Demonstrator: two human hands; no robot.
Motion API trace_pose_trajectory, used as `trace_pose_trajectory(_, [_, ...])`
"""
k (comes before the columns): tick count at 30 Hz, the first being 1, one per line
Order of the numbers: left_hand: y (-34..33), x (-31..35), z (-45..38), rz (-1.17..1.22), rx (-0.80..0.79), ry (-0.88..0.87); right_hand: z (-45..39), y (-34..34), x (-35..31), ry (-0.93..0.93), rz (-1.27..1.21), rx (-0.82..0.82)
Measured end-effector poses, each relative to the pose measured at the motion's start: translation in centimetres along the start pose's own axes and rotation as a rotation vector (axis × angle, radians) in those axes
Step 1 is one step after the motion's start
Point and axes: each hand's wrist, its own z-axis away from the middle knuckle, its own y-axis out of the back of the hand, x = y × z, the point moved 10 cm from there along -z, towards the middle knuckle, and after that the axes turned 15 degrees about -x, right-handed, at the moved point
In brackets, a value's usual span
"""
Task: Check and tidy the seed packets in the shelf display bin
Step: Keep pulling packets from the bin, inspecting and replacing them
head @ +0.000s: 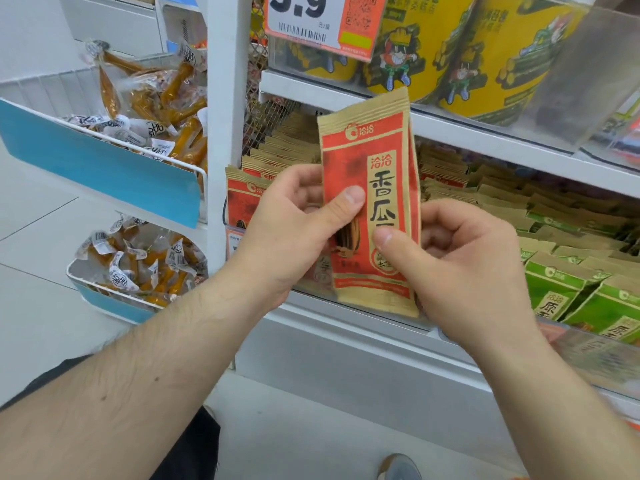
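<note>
Grip: both of your hands pinch one red seed packet upright in front of the shelf; your left hand has its thumb across the packet's left face with the fingers curled behind, and your right hand has its thumb on the lower right face with the fingers curled round the back edge.
Far left: wire baskets of wrapped snack sticks hang beside the white post; they look to be no part of this job.
Bin: the row of red packets stands just right of the post, behind your left hand and behind the packet you hold.
Packet axis: its long axis runs nearly upright, the top leaning slightly right, printed face towards you.
Key relation: the row it seems to belong to lies behind and to the left of your grip, so your left hand is nearer the slot.
Next move, as a judgement: keep it upright and feed it back leftward, bottom edge first.
Right: green packets fill the neighbouring section; yellow tubs and a price tag sit on the shelf above.
</note>
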Motion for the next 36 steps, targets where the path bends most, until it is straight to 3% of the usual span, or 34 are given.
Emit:
trace_pose_trajectory(3, [0.2, 0.5, 0.2, -0.091, 0.034, -0.038, 1.4, 0.4, -3.5, 0.236, 0.603, 0.248])
trace_pose_trajectory(6, [-2.1, 0.0, 0.4, 0.094, -0.129, -0.015, 1.7, -1.5, -3.5, 0.313, 0.775, 0.242])
trace_pose_trajectory(10, [-2.2, -2.1, 0.4, 0.143, -0.110, 0.122, 1.0, -2.8, -2.7, 0.314, 0.586, 0.093])
trace_pose_trajectory(14, [-3.5, -3.9, 0.6, 0.180, -0.317, 0.274, 0.1, 1.9, 0.2, -0.040, 0.138, 0.242])
trace_pose_trajectory(17, [-4.7, -4.2, 1.2, 0.125, -0.463, 0.307, -0.3, 1.9, 2.3, -0.238, -0.134, 0.113])
trace_pose_trajectory(23, [-5.5, -4.2, 1.4, 0.138, -0.539, 0.304, -0.1, 1.4, 2.0, -0.241, -0.387, 0.065])
trace_pose_trajectory(27, [-4.8, -4.2, 1.0, 0.178, -0.460, 0.306, -0.6, 1.2, 2.2, -0.234, -0.401, 0.026])
trace_pose_trajectory(32, [-2.9, -3.1, 0.2, 0.283, -0.249, 0.282, -0.8, -0.1, 3.2, -0.350, -0.128, -0.267])
trace_pose_trajectory(36, [-2.3, -2.5, 0.0, 0.382, -0.176, 0.263, -0.1, -1.8, 3.1, -0.371, -0.240, -0.387])
